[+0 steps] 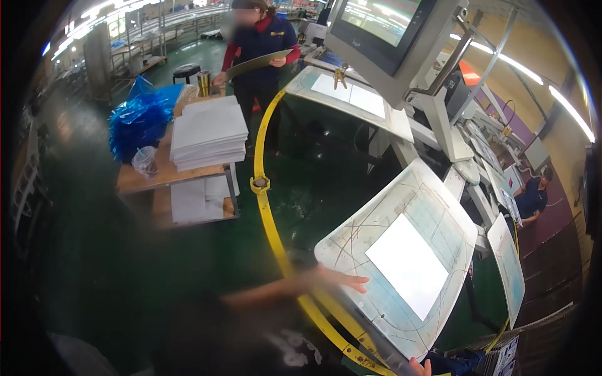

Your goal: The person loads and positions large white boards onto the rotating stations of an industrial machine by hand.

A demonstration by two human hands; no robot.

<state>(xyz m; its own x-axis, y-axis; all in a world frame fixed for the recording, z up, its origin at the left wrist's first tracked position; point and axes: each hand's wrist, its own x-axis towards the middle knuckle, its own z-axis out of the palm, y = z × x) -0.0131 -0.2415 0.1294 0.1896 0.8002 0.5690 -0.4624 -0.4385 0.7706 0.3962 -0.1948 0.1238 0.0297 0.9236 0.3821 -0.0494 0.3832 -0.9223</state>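
Observation:
A white sheet (409, 266) lies flat on the pale, stained printing board (433, 200), whose surface is marked with dark and reddish lines. My left hand (342, 279) reaches over the board's left edge, fingers stretched out and apart, holding nothing; the sheet lies a short way to its right. At the bottom of the view, only a few fingers of my right hand (421, 366) show beside the board's lower corner. They look apart, with nothing visible between them; the rest of that hand is out of frame.
A curved yellow rail (268, 225) runs below the boards. Left of it, a wooden cart (141, 180) carries a stack of white sheets (210, 131) and blue foil (138, 122). A co-worker (266, 56) holds a board behind it. A monitor (376, 44) hangs overhead; another person (533, 195) is at right.

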